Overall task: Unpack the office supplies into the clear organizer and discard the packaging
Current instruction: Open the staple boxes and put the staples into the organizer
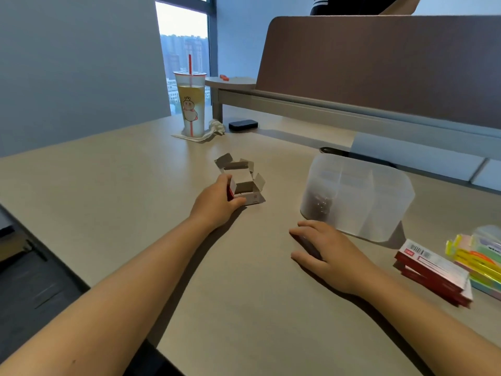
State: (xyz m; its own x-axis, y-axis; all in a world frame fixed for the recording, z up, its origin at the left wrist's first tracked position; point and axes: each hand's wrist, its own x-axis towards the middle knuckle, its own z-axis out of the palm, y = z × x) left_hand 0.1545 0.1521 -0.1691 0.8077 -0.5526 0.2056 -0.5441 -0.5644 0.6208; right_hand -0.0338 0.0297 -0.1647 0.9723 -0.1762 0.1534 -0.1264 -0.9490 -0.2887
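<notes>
While the left hand (217,203) grips a small opened red-and-white cardboard box (244,183) by its near left corner, thumb on the front wall and fingers curled round the side, the box sits on the pale wooden bench (135,185) with its grey flaps spread open. The right hand (322,251) lies palm-down on the bench, fingers loosely bent over something dark beneath them; whether it holds that thing cannot be told. Just beyond the right hand stands the clear frosted plastic organizer (360,196) with inner dividers, and small dark items (320,204) show through its compartment nearest that hand. To the right of the right hand lies a stack of flat red-and-white boxes (433,272), and beside it, further right, a pile of bright yellow and pastel sticky-note packs (477,261). Well beyond the left hand stand a tall plastic cup of yellow drink with a red straw (190,104) and a small black device (243,124).
</notes>
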